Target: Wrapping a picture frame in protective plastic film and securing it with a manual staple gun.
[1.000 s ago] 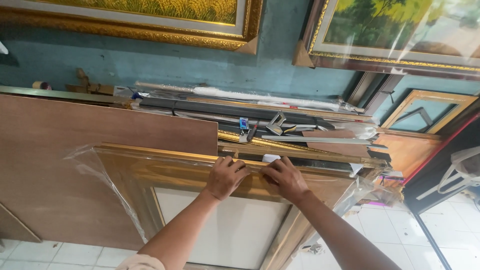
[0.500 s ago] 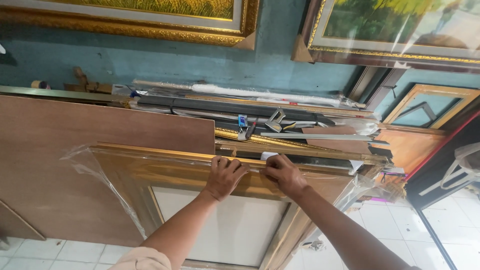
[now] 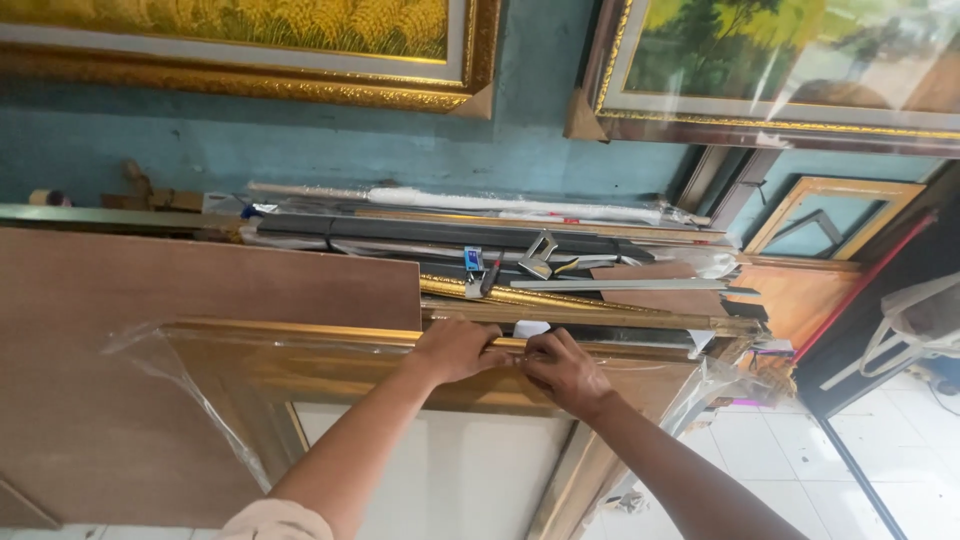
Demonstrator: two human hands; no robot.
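While both arms reach forward, the left hand (image 3: 455, 348) curls its fingers down over the top rail of a gold picture frame (image 3: 330, 365) wrapped in clear plastic film (image 3: 165, 360), and the right hand (image 3: 565, 370) pinches closed on the same rail just beside it, fingertips nearly touching the left. Under the frame lies a brown board (image 3: 150, 300). Beyond the hands, long mouldings (image 3: 560, 300) are stacked against a teal wall (image 3: 300, 140), where 2 framed paintings (image 3: 780, 60) hang.
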